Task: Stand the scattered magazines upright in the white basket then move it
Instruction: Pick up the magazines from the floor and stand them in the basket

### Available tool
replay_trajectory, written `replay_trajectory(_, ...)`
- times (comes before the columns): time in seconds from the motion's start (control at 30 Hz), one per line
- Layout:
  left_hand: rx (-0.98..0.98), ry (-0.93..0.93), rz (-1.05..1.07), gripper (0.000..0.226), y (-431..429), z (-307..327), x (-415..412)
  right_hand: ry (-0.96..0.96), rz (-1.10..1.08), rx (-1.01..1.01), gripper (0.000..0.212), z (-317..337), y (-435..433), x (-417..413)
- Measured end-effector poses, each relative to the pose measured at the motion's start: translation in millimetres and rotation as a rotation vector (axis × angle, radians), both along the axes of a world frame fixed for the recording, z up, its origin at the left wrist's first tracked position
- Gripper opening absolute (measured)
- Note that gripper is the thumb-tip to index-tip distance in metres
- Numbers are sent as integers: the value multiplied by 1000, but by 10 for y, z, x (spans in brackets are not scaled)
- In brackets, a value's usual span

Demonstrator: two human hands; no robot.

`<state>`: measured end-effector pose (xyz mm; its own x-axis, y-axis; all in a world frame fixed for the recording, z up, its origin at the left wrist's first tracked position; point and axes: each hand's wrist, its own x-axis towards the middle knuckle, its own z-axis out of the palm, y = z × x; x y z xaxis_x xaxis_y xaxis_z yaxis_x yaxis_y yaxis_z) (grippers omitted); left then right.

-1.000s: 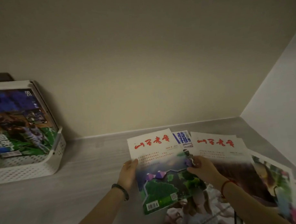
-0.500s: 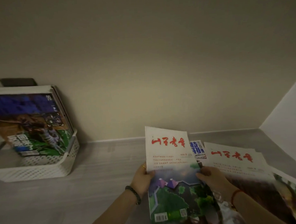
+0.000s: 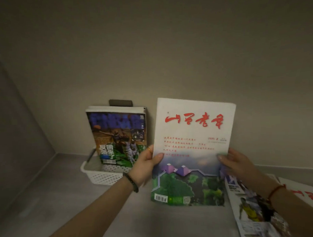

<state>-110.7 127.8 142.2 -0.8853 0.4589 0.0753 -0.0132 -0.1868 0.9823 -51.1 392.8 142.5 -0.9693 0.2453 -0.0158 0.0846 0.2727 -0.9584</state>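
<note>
Both hands have a magazine [image 3: 192,134] lifted off the desk [image 3: 66,201], its cover facing the camera at the centre of the frame, white at the top with red brush lettering and a green, purple-roofed scene below. The left hand [image 3: 145,166] is clamped on its left edge, thumb on the cover and a ring showing on one finger; a dark bead bracelet [image 3: 131,182] sits on that wrist. The right hand [image 3: 237,162] pinches the right edge, thumb across the cover, with a red cord [image 3: 276,191] round the wrist.

Left of centre, against the back wall, the white basket [image 3: 101,177] stands on the desk with a basketball magazine [image 3: 117,137] upright in it, a few more stacked behind it. The held magazine hangs just right of the basket, not in it.

At the lower right, other magazines lie flat on the desk: a sports one [image 3: 251,212] under the right forearm and a white one with red lettering [image 3: 303,193] at the frame's edge.
</note>
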Motion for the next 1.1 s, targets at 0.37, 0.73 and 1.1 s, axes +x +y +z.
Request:
replay_trajectory(0.37, -267, 143, 420, 28, -1702, 612, -905, 256, -25, 135, 28, 492, -1809, -1156)
replay_trajectory(0.73, -466, -20, 575, 22, -1954, -146, -1564, 35, -142, 230, 15, -124, -2268, -1714)
replay_trajectory(1.1, -608, -80, 630, 32, -1986, -652, -1744, -144, -340, 210, 21, -637, -2221, -1739)
